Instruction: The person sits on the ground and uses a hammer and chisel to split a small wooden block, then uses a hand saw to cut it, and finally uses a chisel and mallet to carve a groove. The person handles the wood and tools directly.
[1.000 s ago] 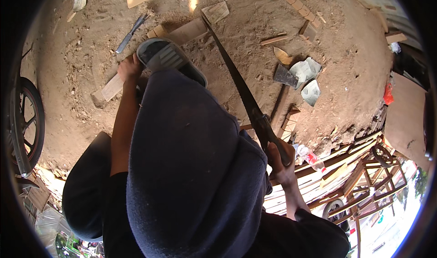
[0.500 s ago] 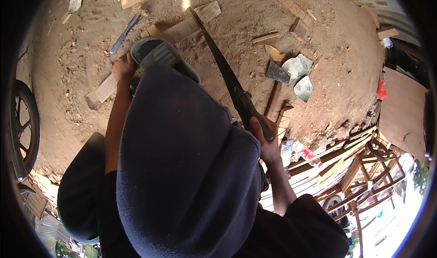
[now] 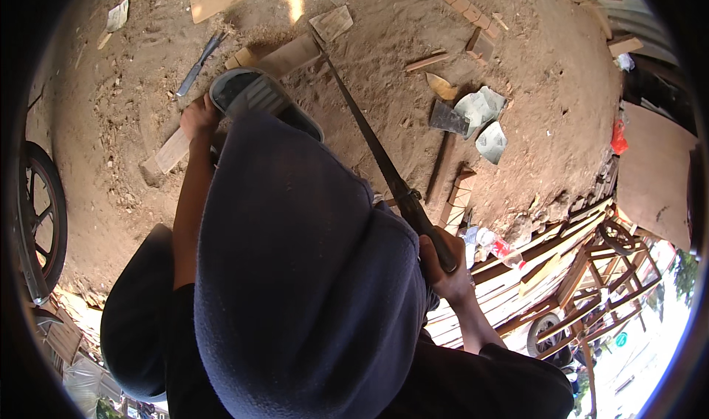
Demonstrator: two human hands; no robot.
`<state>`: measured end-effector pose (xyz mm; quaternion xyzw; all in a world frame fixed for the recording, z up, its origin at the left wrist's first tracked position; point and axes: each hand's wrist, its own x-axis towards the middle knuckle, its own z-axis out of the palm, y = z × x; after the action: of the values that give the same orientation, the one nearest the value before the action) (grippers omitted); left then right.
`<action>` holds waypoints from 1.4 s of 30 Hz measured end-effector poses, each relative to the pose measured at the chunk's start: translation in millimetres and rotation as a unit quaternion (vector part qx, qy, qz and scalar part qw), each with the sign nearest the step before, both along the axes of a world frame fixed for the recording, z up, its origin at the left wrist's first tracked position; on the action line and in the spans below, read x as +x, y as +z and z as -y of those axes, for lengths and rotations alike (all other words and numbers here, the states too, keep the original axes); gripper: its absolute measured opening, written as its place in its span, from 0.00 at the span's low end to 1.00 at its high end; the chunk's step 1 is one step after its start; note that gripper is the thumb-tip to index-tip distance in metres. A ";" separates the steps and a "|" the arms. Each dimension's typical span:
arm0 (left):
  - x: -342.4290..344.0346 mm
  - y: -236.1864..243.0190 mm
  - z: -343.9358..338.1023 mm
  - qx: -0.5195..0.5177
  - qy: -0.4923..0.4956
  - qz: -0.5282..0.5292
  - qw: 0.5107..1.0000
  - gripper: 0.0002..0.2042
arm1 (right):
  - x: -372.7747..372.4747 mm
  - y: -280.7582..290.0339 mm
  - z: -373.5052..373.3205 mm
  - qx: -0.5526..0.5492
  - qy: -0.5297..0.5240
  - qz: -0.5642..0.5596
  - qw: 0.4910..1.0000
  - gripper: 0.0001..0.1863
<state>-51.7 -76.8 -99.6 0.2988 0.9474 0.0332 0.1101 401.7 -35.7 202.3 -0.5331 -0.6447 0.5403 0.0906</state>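
My right hand (image 3: 446,273) is closed round the dark handle of a long handsaw (image 3: 369,138), whose narrow blade slants forward and left to beside my foot. My left hand (image 3: 198,120) grips a pale wooden board (image 3: 166,155) lying on the dirt. A grey slipper (image 3: 229,86) on my foot rests across that board, whose far part shows beyond it. My dark-clad knee (image 3: 295,256) fills the middle of the view, hiding where the blade might meet any wood. A chisel-like tool (image 3: 198,70) lies just past my left hand.
Wood offcuts (image 3: 469,11) and broken grey sheet pieces (image 3: 476,116) are scattered on the dirt (image 3: 554,79). A wheel (image 3: 46,216) stands at the left edge. At the right are stacked planks (image 3: 532,264), a plastic bottle (image 3: 501,245), wooden frames (image 3: 605,293) and a brown panel (image 3: 653,175).
The saw went slightly forward, then back toward me with my right hand over the last half second. My left hand stays on the board by the slipper. The whole view has shifted slightly.
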 end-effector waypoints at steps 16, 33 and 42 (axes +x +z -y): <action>-9.0 -19.0 14.5 -0.027 0.046 0.026 0.998 0.30 | -41.7 -48.7 -36.4 -0.057 -0.041 -0.006 0.998 0.16; -4.9 -3.0 2.1 0.015 -0.007 -0.023 1.000 0.33 | -5.7 -58.4 -33.4 -0.019 -0.148 -0.072 0.986 0.18; -18.8 -27.9 12.4 -0.014 -0.016 -0.011 1.000 0.32 | -110.3 -167.8 -93.1 -0.008 -0.124 -0.148 0.981 0.18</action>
<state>-70.5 -89.2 -127.5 0.3124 0.9441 0.0149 0.1045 291.4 57.4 34.6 -0.5238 -0.5483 0.6032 0.2474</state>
